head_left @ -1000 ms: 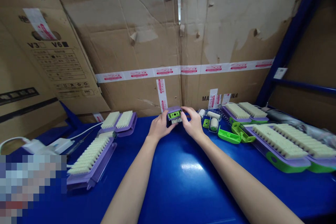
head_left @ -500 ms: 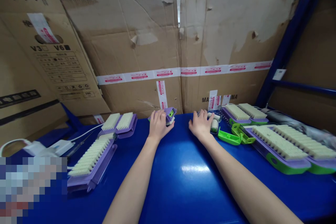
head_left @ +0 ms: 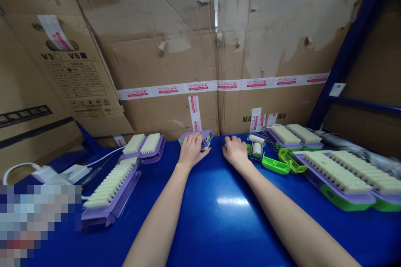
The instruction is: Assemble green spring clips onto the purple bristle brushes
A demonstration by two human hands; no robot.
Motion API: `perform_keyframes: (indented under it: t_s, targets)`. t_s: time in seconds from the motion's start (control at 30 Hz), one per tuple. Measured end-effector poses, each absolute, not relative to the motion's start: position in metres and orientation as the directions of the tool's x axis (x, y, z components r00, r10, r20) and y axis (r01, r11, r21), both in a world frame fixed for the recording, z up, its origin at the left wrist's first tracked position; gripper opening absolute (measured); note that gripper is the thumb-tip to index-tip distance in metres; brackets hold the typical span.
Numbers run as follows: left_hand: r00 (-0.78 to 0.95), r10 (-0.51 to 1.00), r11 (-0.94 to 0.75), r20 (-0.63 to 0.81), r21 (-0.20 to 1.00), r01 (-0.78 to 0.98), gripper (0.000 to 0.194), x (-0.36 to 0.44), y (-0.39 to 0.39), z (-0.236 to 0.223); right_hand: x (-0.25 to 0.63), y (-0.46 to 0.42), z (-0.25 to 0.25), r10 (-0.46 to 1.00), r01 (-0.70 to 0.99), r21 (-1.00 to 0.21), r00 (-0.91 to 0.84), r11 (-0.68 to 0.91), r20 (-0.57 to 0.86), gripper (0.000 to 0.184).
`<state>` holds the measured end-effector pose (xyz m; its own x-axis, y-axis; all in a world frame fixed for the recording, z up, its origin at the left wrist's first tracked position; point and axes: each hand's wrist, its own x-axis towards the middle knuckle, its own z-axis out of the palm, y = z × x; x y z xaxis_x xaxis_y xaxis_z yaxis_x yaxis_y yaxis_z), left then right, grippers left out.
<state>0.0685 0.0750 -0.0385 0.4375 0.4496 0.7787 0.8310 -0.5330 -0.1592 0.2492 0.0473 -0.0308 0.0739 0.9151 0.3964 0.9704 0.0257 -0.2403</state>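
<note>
At the back of the blue table [head_left: 206,212], my left hand [head_left: 191,150] is closed over a purple-and-green plastic piece [head_left: 207,135]; my palm and fingers hide much of it. My right hand [head_left: 235,150] rests low to the right of it, fingers curled down toward the tabletop. Whatever may be under those fingers is hidden. Just right of that hand lie a small green ring-like part [head_left: 249,149], a clear case with a white roller [head_left: 257,149] and a bright green clip-like part [head_left: 275,163].
Purple holders with cream ribbed sponges [head_left: 108,185] lie on the left, beside a white plug and cable [head_left: 73,174]. More purple-and-green sponge pieces [head_left: 341,171] fill the right side. Cardboard sheets [head_left: 163,62] wall the back; a blue metal post [head_left: 341,46] stands at right.
My right hand has shifted left, away from the clear case, and its spread fingers have curled in. My left hand stays on the purple piece, which shows more of its top now.
</note>
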Motion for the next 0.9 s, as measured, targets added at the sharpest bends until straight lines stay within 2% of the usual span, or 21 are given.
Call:
perform_keyframes:
  t_s: [0.03,0.1,0.13,0.17,0.2,0.23,0.27,0.33,0.37,0.43,0.5,0.67,0.9]
  targets:
    - [0.445,0.447,-0.539,0.776,-0.163,0.826,0.044,0.069,0.075,-0.038,0.249,0.050,-0.032,0.912,0.941,-0.338,0.109,0.035,0.396,0.024]
    - [0.445,0.439,-0.547,0.780,-0.161,0.822,0.044,0.068,0.075,-0.038,0.247,0.055,-0.031,0.898,0.761,-0.647,0.244,0.056,0.365,0.021]
    - [0.437,0.436,-0.548,0.787,-0.153,0.822,0.044,0.068,0.075,-0.038,0.246,0.057,-0.029,0.899,0.571,-0.818,0.322,0.067,0.298,0.021]
    - [0.426,0.436,-0.546,0.793,-0.143,0.825,0.044,0.068,0.075,-0.038,0.246,0.058,-0.027,0.911,0.306,-0.950,0.369,0.067,0.183,0.021]
    - [0.414,0.438,-0.543,0.798,-0.131,0.829,0.044,0.068,0.075,-0.038,0.246,0.059,-0.024,0.931,0.003,-0.999,0.363,0.048,0.046,0.018]
    - [0.401,0.443,-0.538,0.802,-0.119,0.834,0.044,0.068,0.075,-0.038,0.246,0.060,-0.021,0.950,-0.275,-0.961,0.303,0.009,-0.078,0.014]
    - [0.391,0.449,-0.533,0.803,-0.111,0.839,0.044,0.068,0.076,-0.038,0.247,0.059,-0.018,0.958,-0.492,-0.870,0.235,-0.030,-0.165,0.011]
    - [0.385,0.456,-0.527,0.802,-0.106,0.843,0.043,0.067,0.076,-0.037,0.250,0.057,-0.013,0.955,-0.727,-0.683,0.145,-0.074,-0.258,0.013]
    - [0.387,0.458,-0.526,0.800,-0.108,0.844,0.043,0.067,0.076,-0.037,0.252,0.056,-0.011,0.952,-0.771,-0.630,0.118,-0.091,-0.282,0.016]
    - [0.394,0.458,-0.527,0.797,-0.113,0.842,0.043,0.067,0.075,-0.037,0.255,0.053,-0.008,0.951,-0.787,-0.598,0.047,-0.152,-0.304,0.019]
    - [0.399,0.458,-0.528,0.794,-0.118,0.841,0.043,0.067,0.075,-0.037,0.256,0.052,-0.007,0.944,-0.773,-0.602,0.010,-0.202,-0.330,0.022]
    - [0.399,0.452,-0.532,0.798,-0.117,0.838,0.043,0.067,0.076,-0.038,0.255,0.054,-0.005,0.909,-0.777,-0.609,0.125,-0.159,-0.397,0.018]
    - [0.376,0.443,-0.540,0.814,-0.092,0.836,0.043,0.067,0.075,-0.037,0.259,0.052,-0.007,0.888,-0.649,-0.679,0.011,-0.343,-0.459,0.027]
